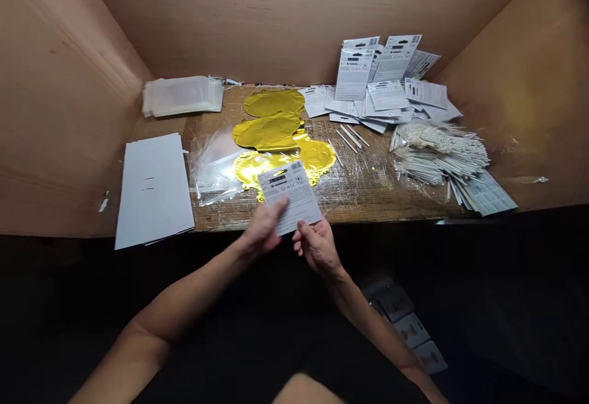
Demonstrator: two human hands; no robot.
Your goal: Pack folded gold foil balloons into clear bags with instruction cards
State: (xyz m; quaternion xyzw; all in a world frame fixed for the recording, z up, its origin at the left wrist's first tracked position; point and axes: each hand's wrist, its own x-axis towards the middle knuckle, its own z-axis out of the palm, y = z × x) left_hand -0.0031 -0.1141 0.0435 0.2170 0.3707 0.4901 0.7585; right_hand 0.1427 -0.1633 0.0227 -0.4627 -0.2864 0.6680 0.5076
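Note:
My left hand and my right hand both pinch the near edge of a white printed card with barcodes, held just above the table's front edge. Directly behind the card lie flat gold foil balloons, one heart-shaped piece partly hidden under the card. A clear plastic bag lies to the left of the balloons. Both hands are closed on the card.
A stack of white sheets lies at the left, clear bags at the back left. More printed cards are piled at the back right. White sticks in wrap lie at the right. Wooden walls enclose the table. Packets lie on the floor.

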